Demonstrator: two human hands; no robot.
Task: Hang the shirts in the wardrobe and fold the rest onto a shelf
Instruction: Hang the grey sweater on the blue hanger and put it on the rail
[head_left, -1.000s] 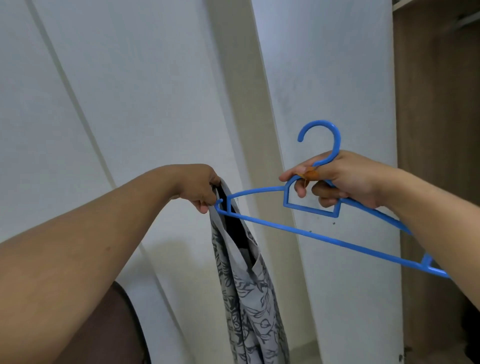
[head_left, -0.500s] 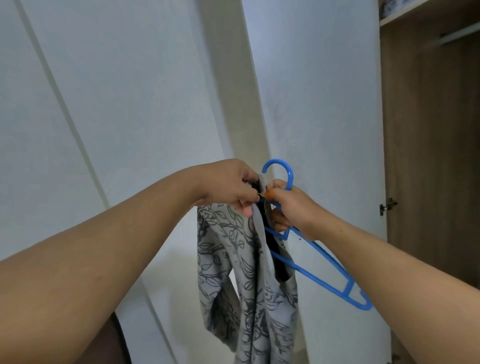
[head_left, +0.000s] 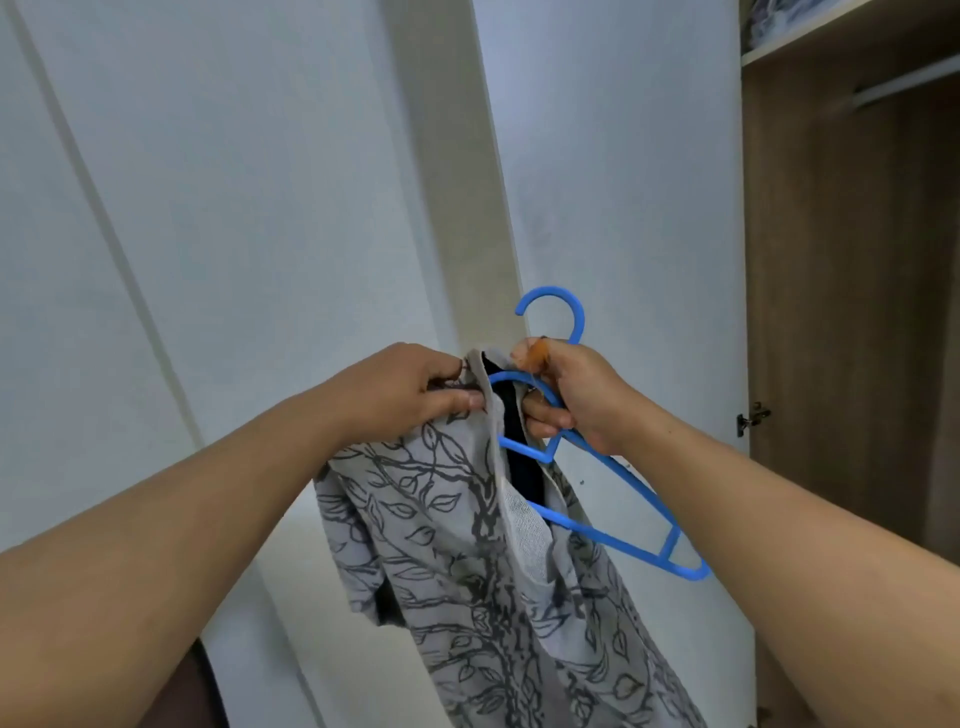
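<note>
Head view: no brand, label or writing can be read on any item. The left hand pinches the neck edge of a grey shirt printed with dark leaves and branches, thumb and fingers curled onto the fabric. The right hand grips a blue hanger at its neck just under the hook, fingers wrapped round the plastic. The hook points up and curls open toward the left. The hanger's long axis is tilted, running from the hands down to the right, where its far end stands free of the cloth; its near arm passes inside the shirt's neck opening. The shirt hangs below both hands, its length running downward to the bottom edge, held in the air in front of a white wardrobe door. To the right stands the open wardrobe, brown inside, with a rail under a shelf near the top.
</note>
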